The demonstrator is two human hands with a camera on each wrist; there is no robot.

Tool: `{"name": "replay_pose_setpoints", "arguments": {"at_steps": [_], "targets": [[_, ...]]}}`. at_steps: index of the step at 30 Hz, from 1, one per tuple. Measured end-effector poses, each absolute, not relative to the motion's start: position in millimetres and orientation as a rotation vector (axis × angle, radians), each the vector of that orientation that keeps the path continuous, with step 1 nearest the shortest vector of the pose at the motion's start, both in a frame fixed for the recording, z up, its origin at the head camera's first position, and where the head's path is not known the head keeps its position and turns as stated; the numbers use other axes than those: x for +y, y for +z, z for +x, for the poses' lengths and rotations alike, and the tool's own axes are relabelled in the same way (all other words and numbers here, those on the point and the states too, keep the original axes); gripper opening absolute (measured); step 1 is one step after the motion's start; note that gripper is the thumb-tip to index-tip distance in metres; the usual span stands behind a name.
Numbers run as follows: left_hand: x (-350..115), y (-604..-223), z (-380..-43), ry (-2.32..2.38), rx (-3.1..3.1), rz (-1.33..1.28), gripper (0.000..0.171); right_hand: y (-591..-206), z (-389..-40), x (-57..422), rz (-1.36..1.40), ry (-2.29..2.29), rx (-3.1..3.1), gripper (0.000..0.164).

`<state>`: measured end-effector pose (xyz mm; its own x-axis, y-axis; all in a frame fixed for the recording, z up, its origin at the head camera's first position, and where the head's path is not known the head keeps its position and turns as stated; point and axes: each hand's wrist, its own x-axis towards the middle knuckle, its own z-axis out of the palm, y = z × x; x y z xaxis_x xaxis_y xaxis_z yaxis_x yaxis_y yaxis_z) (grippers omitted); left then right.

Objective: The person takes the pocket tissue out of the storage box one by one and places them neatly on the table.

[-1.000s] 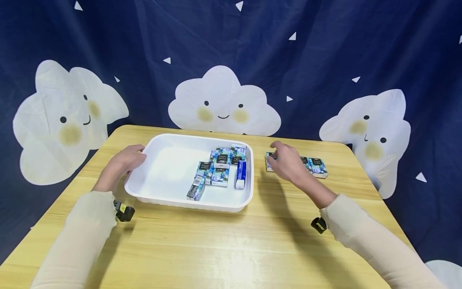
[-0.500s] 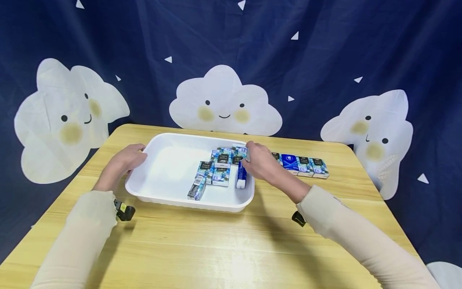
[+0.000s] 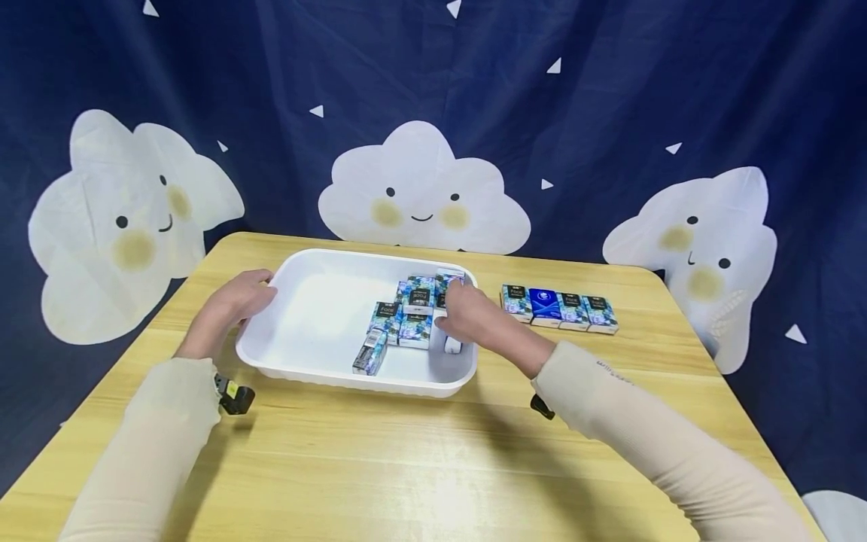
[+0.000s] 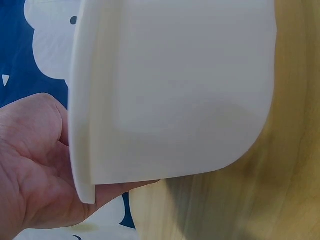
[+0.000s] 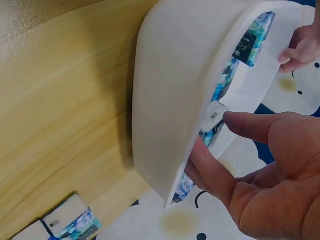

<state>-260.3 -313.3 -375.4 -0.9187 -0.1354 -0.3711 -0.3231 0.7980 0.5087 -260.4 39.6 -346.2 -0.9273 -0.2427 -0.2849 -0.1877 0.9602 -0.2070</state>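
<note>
The tray partly hides 1 small box, and the right wrist view's edge cuts the right hand.

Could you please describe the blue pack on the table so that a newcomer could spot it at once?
On the wooden table, a row of four packs lies right of the white tray in the head view. Second from the tray is the blue pack, its top mostly blue with a pale emblem, unlike its three multicoloured neighbours with dark panels.

Cream sleeves, black wrist cameras
</note>
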Motion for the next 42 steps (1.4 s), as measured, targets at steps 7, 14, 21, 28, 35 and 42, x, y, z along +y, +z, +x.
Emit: {"name": "replay_pose_setpoints", "arguments": {"at_steps": [7,14,21,28,35,42], "targets": [[-313.1,-374.9,-260.1,0.852,2.664,-0.33,0.058,-352.3,-265.1,40.9,-0.387,-0.223,2.792,0.044],[-313.8,-374.8,-259.7,0.85,2.669,-0.339,0.06,-353.3,-270.9,41.6,-0.38,-0.252,2.712,0.027],[-314.0,-375.4,-260.5,0.865,2.651,-0.36,0.06,-356.6,-273.6,42.1,-0.336,-0.31,2.707,0.037],[-314.6,-374.5,-260.4,0.873,2.642,-0.335,0.059,-358.3,-273.3,43.3,-0.333,-0.39,2.703,0.056],[-314.5,-373.3,-261.0,0.864,2.636,-0.338,0.059,-361.9,-271.0,47.4,-0.414,-0.48,2.74,0.059],[-315.7,-373.4,-261.0,0.867,2.627,-0.357,0.06,-360.9,-267.8,51.3,-0.473,-0.52,2.794,0.059]]}}
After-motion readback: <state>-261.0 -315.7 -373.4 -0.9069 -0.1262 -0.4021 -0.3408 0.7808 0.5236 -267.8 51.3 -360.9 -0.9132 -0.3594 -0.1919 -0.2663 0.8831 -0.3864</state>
